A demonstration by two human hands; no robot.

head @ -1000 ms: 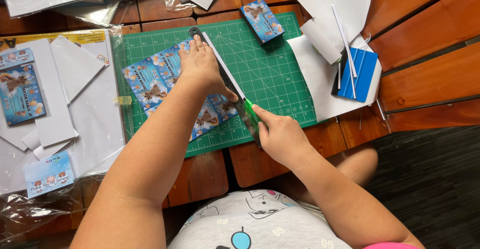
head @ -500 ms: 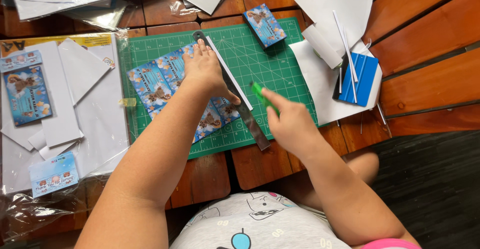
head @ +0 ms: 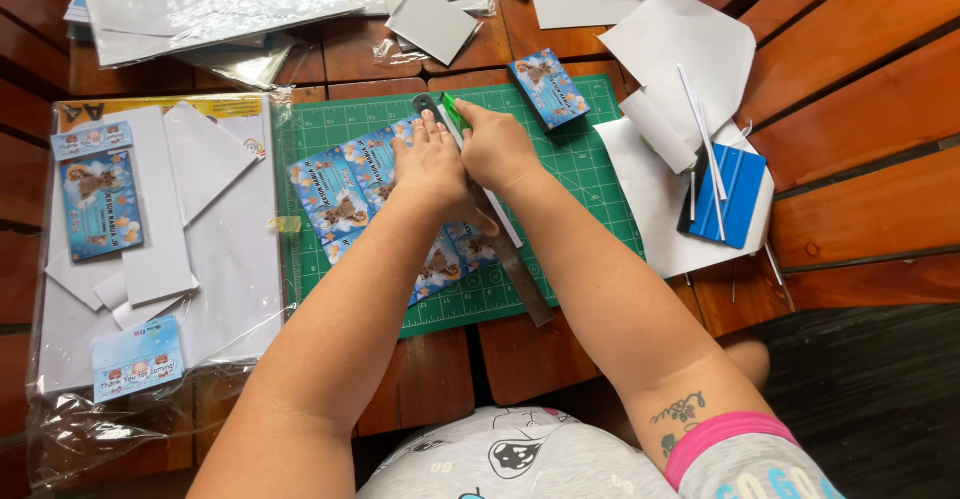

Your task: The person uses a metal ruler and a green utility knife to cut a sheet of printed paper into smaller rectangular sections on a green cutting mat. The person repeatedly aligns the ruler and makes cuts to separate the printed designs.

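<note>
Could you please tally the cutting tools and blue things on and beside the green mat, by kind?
Green cutting mat: 1
Metal ruler, under the left hand: 1
Green-handled knife, in the right hand: 1
Blue printed sheet: 1
Small blue printed box: 1
Blue squeegee: 1
Total: 6

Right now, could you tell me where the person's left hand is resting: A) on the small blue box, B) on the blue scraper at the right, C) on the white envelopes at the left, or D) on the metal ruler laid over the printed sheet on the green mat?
D: the left hand presses flat on the metal ruler across the printed sheet on the green mat.
</note>
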